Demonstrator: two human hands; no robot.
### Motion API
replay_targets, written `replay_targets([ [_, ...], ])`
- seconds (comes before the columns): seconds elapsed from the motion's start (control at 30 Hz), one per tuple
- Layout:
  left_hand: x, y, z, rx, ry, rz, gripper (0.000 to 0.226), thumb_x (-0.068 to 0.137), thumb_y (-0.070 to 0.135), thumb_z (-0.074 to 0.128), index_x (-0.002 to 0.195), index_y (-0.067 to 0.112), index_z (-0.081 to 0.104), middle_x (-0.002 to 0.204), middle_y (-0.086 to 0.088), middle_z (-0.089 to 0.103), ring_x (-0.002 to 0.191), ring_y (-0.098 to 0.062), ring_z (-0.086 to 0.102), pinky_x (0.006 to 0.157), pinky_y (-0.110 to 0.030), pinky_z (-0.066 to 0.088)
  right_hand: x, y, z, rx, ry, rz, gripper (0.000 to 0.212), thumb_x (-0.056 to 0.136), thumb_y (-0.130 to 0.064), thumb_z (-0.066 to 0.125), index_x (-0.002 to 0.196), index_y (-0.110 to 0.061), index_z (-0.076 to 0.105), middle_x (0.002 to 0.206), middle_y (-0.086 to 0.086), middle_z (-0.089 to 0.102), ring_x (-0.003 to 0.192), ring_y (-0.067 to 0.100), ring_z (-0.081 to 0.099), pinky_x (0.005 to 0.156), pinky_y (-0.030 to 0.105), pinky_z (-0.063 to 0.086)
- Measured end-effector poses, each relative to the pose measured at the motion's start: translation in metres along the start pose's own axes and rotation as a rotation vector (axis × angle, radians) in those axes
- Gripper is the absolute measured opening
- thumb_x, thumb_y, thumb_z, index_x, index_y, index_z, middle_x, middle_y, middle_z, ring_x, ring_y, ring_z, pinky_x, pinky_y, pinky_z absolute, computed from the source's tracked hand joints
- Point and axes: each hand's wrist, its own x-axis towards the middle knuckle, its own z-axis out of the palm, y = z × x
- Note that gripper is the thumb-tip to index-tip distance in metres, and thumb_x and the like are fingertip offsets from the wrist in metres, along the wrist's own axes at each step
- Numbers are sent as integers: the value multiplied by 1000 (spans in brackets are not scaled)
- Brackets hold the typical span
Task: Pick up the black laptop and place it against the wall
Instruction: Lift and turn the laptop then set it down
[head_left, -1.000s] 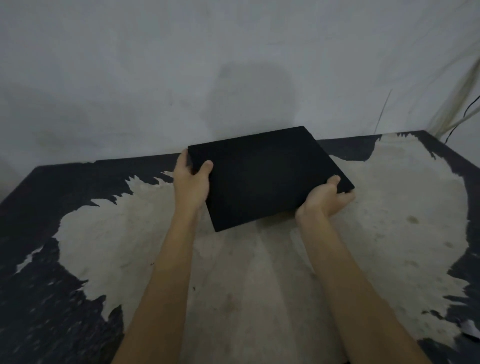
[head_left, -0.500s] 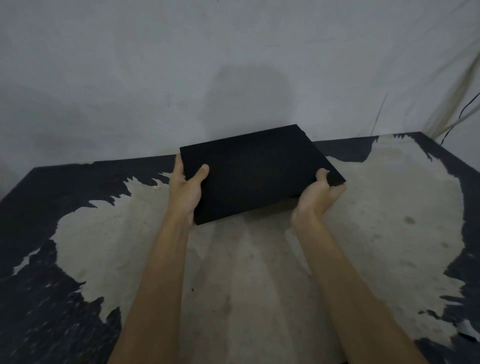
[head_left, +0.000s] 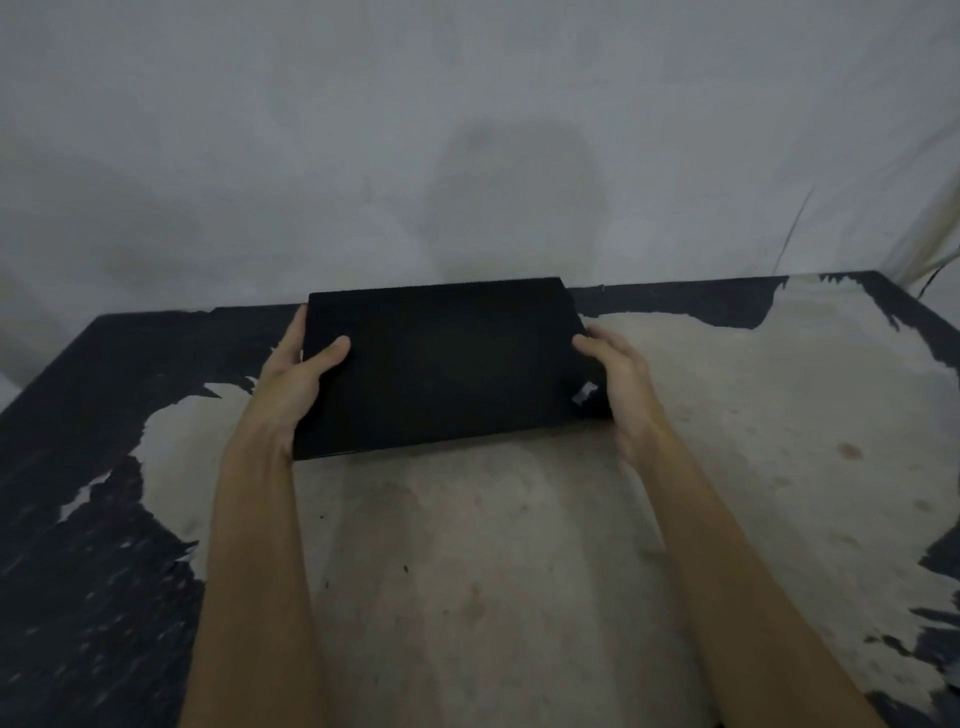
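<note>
1. Left hand (head_left: 291, 384) is gripping the black laptop's (head_left: 441, 364) left short edge, thumb on top.
2. Laptop is hovering over the counter (head_left: 727, 415), far edge reaching the wall (head_left: 467, 130); long axis is running left-right. Closed, rigid, probably moderately heavy and smooth; short edges are looking like the best hold.
3. Right hand (head_left: 621, 382) is clamping the right edge.
</note>
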Motion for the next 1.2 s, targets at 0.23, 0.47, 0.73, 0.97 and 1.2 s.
replay_targets([
  [0.23, -4, -2, -11, 110, -167, 6, 70, 93, 34, 70, 153, 48, 36, 119, 30, 62, 86, 15, 68, 61, -7, 53, 1, 3, -7, 36, -136, 33, 46, 77, -41, 77, 120, -54, 67, 117, -17, 76, 109, 10, 73, 88, 33, 56],
  [0.47, -6, -4, -4, 62, -256, 1, 73, 89, 36, 74, 149, 53, 39, 127, 18, 69, 109, -9, 71, 84, -26, 59, 5, 8, -10, 88, -7, -13, 45, 88, -20, 74, 129, -33, 62, 96, -10, 81, 83, 8, 78, 58, 21, 60],
  [0.73, 0, -16, 7, 17, -159, 25, 62, 97, 29, 67, 151, 46, 42, 129, 22, 63, 106, -5, 71, 91, -30, 58, 12, 7, -7, 4, -5, -50, 31, 94, -12, 70, 120, -29, 69, 94, -6, 82, 84, 16, 80, 61, 26, 62],
  [0.97, 18, -26, 1, -24, -81, 26, 60, 95, 30, 69, 148, 47, 45, 128, 18, 65, 113, -12, 68, 78, -24, 58, 46, 7, 12, -89, 17, -57, 52, 86, -21, 82, 136, -22, 66, 119, 7, 77, 100, 27, 77, 83, 40, 65],
  [1.2, 43, -37, -6, -11, 20, 53, 37, 88, 30, 77, 105, 63, 69, 102, 18, 79, 97, -13, 76, 71, -26, 62, 83, 13, 33, -170, 64, -75, 50, 81, -29, 87, 127, -23, 67, 109, 12, 78, 92, 25, 78, 82, 44, 65],
])
